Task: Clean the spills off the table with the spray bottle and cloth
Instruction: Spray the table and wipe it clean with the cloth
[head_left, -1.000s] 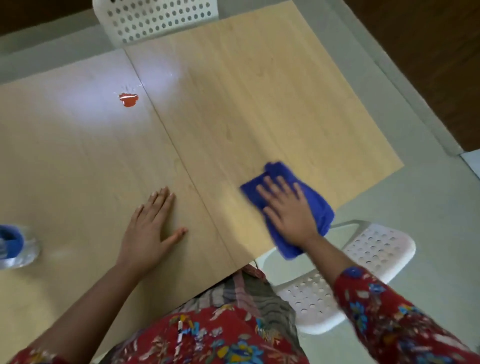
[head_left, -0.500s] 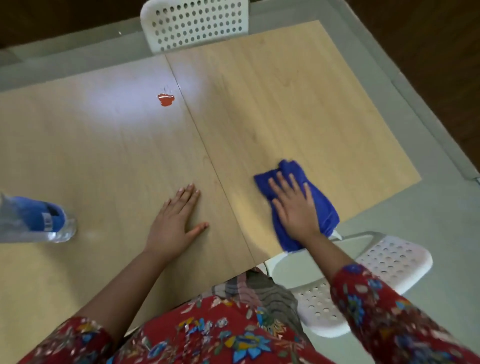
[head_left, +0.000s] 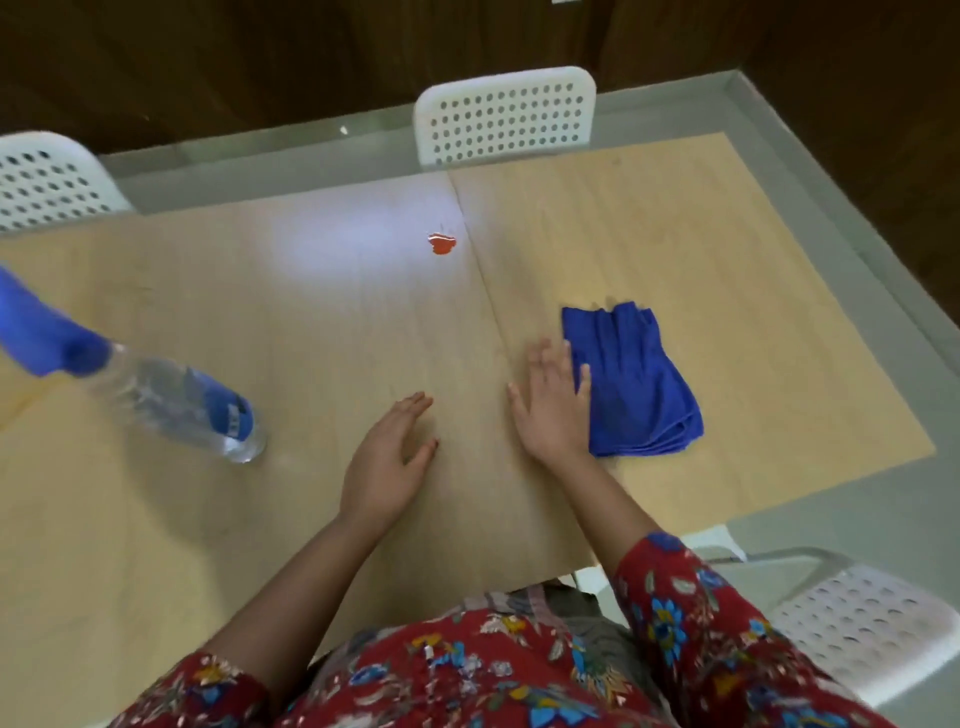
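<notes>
A folded blue cloth (head_left: 631, 382) lies on the right half of the light wooden table (head_left: 260, 519). My right hand (head_left: 553, 402) rests flat just left of the cloth, fingers apart, touching its left edge but holding nothing. My left hand (head_left: 387, 465) lies flat and open on the table near the middle seam. A small red spill (head_left: 441, 243) sits farther back beside the seam. A clear spray bottle (head_left: 171, 400) with a blue head and blue label stands at the left, apart from both hands.
Three white perforated chairs surround the table: one at the far side (head_left: 506, 114), one at the far left (head_left: 47, 179), one at the near right (head_left: 852, 629). The table's right edge and near-right corner are close to the cloth. Grey floor lies beyond.
My right hand has slid off the cloth to its left side. The view has tilted up and left, bringing the spray bottle and far chairs into sight. My left hand stays flat.
</notes>
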